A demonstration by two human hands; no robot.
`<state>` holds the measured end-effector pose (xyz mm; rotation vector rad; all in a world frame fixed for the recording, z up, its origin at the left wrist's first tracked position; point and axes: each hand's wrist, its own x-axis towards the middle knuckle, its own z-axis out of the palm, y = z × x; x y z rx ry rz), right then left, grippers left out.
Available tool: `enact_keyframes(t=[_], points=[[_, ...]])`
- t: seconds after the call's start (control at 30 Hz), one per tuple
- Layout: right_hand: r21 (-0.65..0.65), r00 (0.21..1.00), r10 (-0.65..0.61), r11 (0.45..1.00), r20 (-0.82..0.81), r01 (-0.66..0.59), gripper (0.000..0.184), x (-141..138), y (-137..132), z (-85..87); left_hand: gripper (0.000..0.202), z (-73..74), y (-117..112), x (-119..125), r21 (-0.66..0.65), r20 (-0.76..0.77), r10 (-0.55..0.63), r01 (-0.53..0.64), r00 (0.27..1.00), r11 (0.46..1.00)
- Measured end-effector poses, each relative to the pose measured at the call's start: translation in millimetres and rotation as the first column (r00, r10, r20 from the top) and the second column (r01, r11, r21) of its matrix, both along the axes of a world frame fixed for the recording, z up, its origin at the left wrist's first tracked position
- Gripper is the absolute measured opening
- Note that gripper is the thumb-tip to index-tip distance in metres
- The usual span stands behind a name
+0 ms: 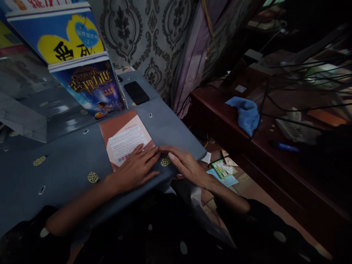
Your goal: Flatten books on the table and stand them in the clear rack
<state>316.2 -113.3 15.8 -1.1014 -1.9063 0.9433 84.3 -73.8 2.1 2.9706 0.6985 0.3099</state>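
A thin book or booklet (pixel 122 135) with a brown and pale pink cover lies flat near the table's front edge, its printed text upside down to me. My left hand (pixel 139 165) rests over its near right corner, fingers stretched out and nothing held. My right hand (pixel 188 165) lies at the table edge, its straight fingertips close to those of my left hand. It looks empty too; its palm side is hidden. Behind the booklet stands a dark blue book (pixel 90 90) with gold lettering, below a blue and yellow book (pixel 68 36).
A black phone (pixel 136 92) lies on the grey patterned tablecloth (pixel 68 154). Clear plastic sheeting (pixel 23 113) is at the left. To the right, a dark red desk (pixel 211 106) carries a blue cloth (pixel 246 115) and tangled cables. Picture books (pixel 224 168) lie on the floor.
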Motion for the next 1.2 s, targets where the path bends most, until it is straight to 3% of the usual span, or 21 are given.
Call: enact_keyframes(t=[0.33,0.53,0.77,1.2], points=[[0.044,0.988,-0.036,0.999,0.152,0.03,0.042,-1,-12,-12.6,0.059,0.8,-14,9,0.08,-0.115,0.068,-0.059,0.991,0.995],[0.178,0.939,0.011,0.981,0.344,-0.077,0.044,1,-14,-19.6,0.058,-2.6,-30,1,0.15,-0.138,0.137,-0.116,0.981,0.982],[0.361,0.857,-0.024,0.913,0.515,-0.191,0.06,-2,-18,-31.5,0.053,-3.8,-45,-17,0.16,-0.096,0.175,-0.158,0.98,0.974],[0.354,0.832,-0.016,0.91,0.554,-0.218,0.068,1,-18,-37.2,0.045,4.4,-81,-74,0.167,-0.094,0.301,-0.283,0.949,0.945]])
